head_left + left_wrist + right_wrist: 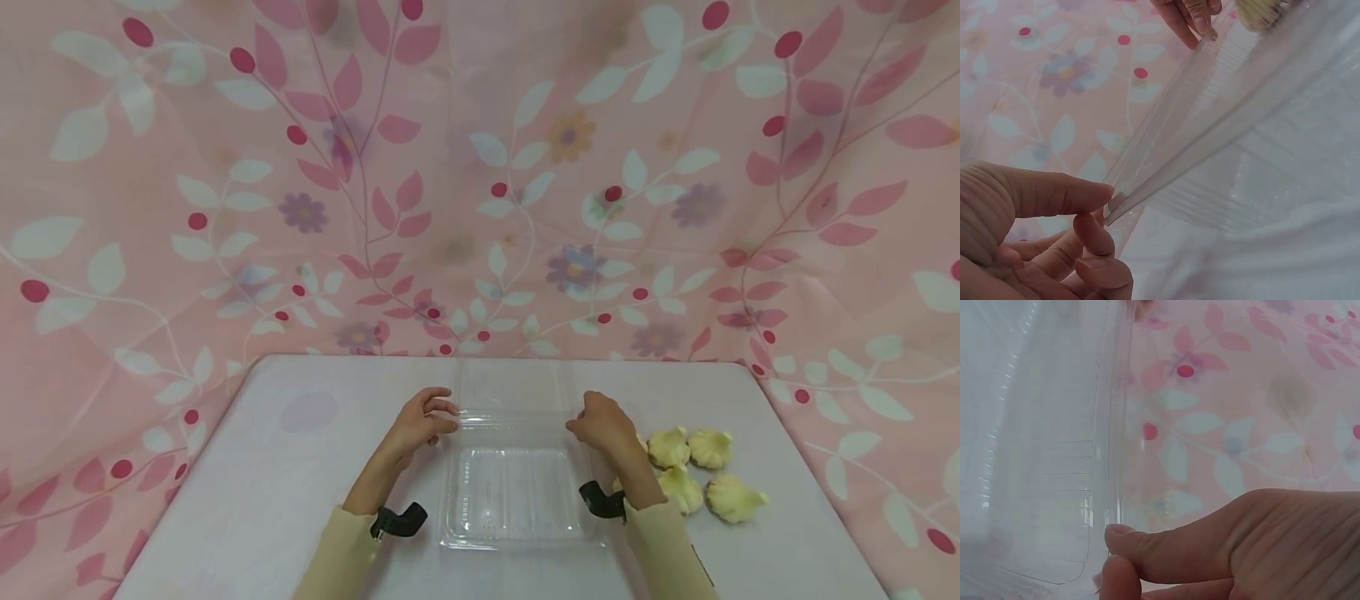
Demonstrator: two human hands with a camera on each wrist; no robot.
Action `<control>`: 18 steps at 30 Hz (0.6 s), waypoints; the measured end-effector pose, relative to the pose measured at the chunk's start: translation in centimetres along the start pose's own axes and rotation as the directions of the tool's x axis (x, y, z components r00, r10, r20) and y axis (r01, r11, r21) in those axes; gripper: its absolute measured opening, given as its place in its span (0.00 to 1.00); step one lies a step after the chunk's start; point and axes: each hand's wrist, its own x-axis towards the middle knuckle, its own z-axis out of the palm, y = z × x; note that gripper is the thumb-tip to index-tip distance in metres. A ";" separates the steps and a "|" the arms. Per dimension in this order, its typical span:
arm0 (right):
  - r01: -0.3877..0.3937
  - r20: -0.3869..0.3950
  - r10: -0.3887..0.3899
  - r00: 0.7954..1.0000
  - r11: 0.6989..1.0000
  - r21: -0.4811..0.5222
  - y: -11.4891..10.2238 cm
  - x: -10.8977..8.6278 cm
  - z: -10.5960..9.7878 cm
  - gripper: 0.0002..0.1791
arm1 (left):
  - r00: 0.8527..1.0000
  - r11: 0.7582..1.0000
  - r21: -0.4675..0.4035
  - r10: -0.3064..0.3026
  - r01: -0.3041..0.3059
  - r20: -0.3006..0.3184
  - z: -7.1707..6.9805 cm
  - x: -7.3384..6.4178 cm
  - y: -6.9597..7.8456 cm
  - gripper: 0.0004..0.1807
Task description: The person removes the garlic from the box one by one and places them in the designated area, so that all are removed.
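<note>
A clear plastic clamshell container [468,537] lies in front of me, its transparent lid [517,385] folded back towards the far edge of the table. At the far left corner of the container, my left hand [420,423] pinches the rim. The left wrist view shows that thumb [1066,195] and index finger meeting on the thin plastic edge [1147,190]. My right hand [604,423] is at the opposite far corner. Its thumb [1147,545] and forefinger pinch the plastic rim [1113,456] in the right wrist view.
Several pale yellow garlic bulbs [733,498] sit on the white table [315,467], right of the container and partly behind my right forearm. Behind the table hangs a pink floral cloth [480,208]. Dark wrist mounts [401,520] are strapped to both sleeves.
</note>
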 end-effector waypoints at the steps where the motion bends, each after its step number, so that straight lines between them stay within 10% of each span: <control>1: -0.002 -0.004 0.002 1.000 1.000 0.001 0.0 0.0 0.0 0.12 | 1.000 1.000 -0.002 0.005 -0.005 -0.005 0.0 0.0 0.0 0.34; 18: -0.055 -0.062 0.058 0.996 0.997 0.059 -0.3 0.3 0.1 0.29 | 0.998 0.998 -0.032 0.052 -0.053 -0.045 0.2 0.2 -0.1 0.29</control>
